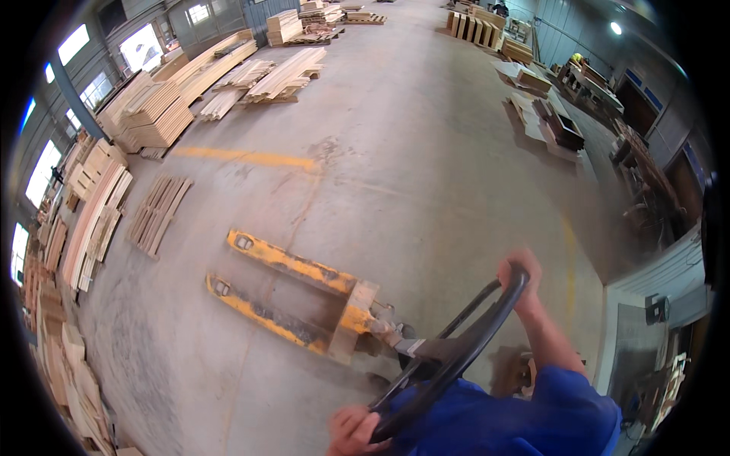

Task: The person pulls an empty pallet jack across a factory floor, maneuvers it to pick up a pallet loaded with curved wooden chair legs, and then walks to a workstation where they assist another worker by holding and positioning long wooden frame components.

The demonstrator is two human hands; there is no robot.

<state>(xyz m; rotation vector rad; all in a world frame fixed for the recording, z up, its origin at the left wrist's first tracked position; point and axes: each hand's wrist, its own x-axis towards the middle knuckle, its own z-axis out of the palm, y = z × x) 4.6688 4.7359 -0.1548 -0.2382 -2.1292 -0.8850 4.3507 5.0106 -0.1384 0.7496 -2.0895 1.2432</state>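
Observation:
A yellow, worn pallet jack (pixel 351 319) stands on the floor before me, its two forks pointing to the far left with nothing on them. Its black loop handle (pixel 475 346) rises toward my body. My right hand (pixel 521 275) is closed round the upper right end of that handle, arm stretched out. At the lower end, my left hand (pixel 353 431) grips the handle's other side, partly cut off by the picture's edge. The jack's wheels are mostly hidden under the handle.
Several stacks of timber (pixel 156 121) line the left side. A low slatted pallet (pixel 158 214) lies left of the forks. Dark boards (pixel 561 125) sit at the right, near workbenches. Far off at the right is a person (pixel 578 58). A yellow line (pixel 243 157) marks the concrete floor.

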